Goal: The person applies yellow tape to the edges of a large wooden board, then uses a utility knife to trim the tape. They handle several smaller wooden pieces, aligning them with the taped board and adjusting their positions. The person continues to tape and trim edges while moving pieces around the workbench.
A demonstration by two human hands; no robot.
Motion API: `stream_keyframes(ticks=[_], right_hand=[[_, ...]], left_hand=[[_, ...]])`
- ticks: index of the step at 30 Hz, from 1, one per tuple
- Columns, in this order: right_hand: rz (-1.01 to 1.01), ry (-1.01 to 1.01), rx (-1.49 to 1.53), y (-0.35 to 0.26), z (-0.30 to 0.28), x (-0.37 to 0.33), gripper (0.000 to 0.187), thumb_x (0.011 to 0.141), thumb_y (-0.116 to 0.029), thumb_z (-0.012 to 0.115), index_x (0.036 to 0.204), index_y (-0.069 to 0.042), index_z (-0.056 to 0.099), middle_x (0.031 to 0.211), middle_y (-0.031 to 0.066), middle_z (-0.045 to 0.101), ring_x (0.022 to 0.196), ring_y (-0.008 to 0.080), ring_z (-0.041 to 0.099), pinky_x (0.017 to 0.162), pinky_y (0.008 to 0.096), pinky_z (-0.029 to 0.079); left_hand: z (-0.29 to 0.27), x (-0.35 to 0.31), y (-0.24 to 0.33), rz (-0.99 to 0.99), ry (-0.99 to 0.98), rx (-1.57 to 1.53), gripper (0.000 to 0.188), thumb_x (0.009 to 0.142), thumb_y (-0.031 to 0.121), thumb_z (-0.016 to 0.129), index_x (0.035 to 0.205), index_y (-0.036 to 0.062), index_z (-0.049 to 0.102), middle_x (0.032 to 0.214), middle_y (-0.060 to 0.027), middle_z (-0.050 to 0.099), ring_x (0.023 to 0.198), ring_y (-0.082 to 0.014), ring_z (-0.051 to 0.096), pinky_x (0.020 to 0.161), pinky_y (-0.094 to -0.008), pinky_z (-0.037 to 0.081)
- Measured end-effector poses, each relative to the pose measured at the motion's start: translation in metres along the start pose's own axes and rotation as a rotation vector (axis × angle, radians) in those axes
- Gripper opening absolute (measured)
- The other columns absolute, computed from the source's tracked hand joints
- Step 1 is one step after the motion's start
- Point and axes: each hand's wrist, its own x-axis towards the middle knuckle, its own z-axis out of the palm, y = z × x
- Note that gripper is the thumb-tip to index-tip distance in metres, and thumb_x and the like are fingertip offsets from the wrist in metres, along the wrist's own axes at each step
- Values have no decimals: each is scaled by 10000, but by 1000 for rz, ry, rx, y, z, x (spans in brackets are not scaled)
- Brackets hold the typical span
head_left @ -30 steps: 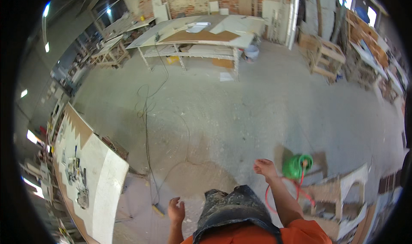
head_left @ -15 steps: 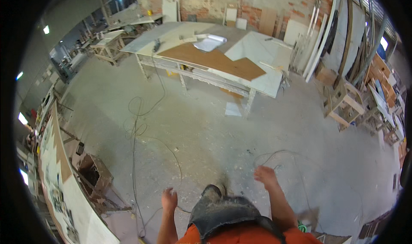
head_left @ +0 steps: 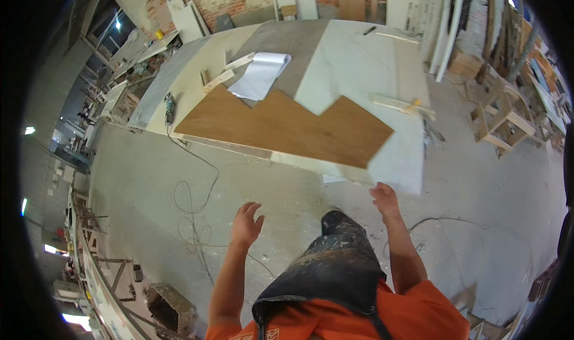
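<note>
My left hand (head_left: 247, 224) hangs open over the floor with its thumb apart from the fingers, holding nothing. Out in front on the right, my right hand (head_left: 384, 198) has loosely bent fingers and nothing visible in it; it appears just short of the near table edge. A brown wood-look panel (head_left: 287, 126) with a zigzag far edge lies on the large worktable (head_left: 365, 59). Behind it rest white paper sheets (head_left: 261, 74), curled at the far end. At the table's left sits a corded power tool (head_left: 170, 108), its cord trailing to the floor.
A small strip of wood (head_left: 403, 107) lies on the table's right. Loose cable (head_left: 190, 205) loops over the floor at left, and another cable (head_left: 460, 219) curves at right. A wooden stand (head_left: 507, 118) is at far right, a box (head_left: 171, 309) at lower left.
I have come closer to the worktable, which now fills more of the view. Both hands have risen forward, and the left one shows its fingers more clearly spread.
</note>
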Motion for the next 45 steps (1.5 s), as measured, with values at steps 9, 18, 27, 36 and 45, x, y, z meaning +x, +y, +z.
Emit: stream_keyframes(ticks=[9, 18, 27, 36, 45], right_hand=[[120, 252, -308, -4, 31, 88, 635, 848, -244, 741, 1363, 83, 563, 1050, 151, 716, 785, 149, 632, 672, 307, 508], [510, 501, -625, -69, 59, 93, 356, 846, -286, 666, 990, 34, 727, 977, 251, 728, 908, 347, 700, 811, 448, 526], [546, 649, -657, -76, 54, 111, 349, 827, -311, 724, 1023, -22, 740, 1017, 233, 738, 1017, 403, 697, 903, 468, 542], [412, 895, -469, -78, 96, 104, 551, 839, -294, 729, 1269, 36, 630, 997, 192, 712, 960, 321, 688, 838, 419, 552], [696, 635, 835, -107, 238, 62, 398, 968, -249, 620, 1287, -17, 570, 1187, 167, 626, 1091, 380, 646, 846, 482, 595]], left_hand=[[-17, 249, -119, 179, -281, 298, 620, 785, 229, 781, 1350, 100, 562, 1398, -133, 544, 1333, -354, 472, 1092, -493, 412], [-28, 381, -191, 659, -611, 293, 490, 765, 256, 790, 1188, 99, 597, 1266, -111, 557, 1236, -321, 499, 1028, -477, 432], [-17, 408, -212, 848, -676, 84, 380, 784, 167, 715, 1144, 78, 633, 1137, -114, 610, 1101, -335, 563, 963, -474, 473], [-35, 474, -264, 399, -317, -30, 491, 863, 178, 705, 1323, 58, 585, 1330, -212, 584, 1226, -417, 540, 1066, -501, 437], [-30, 617, -405, -447, -107, 422, 663, 939, 494, 608, 1408, 33, 526, 1378, -213, 582, 1266, -384, 567, 1059, -526, 458]])
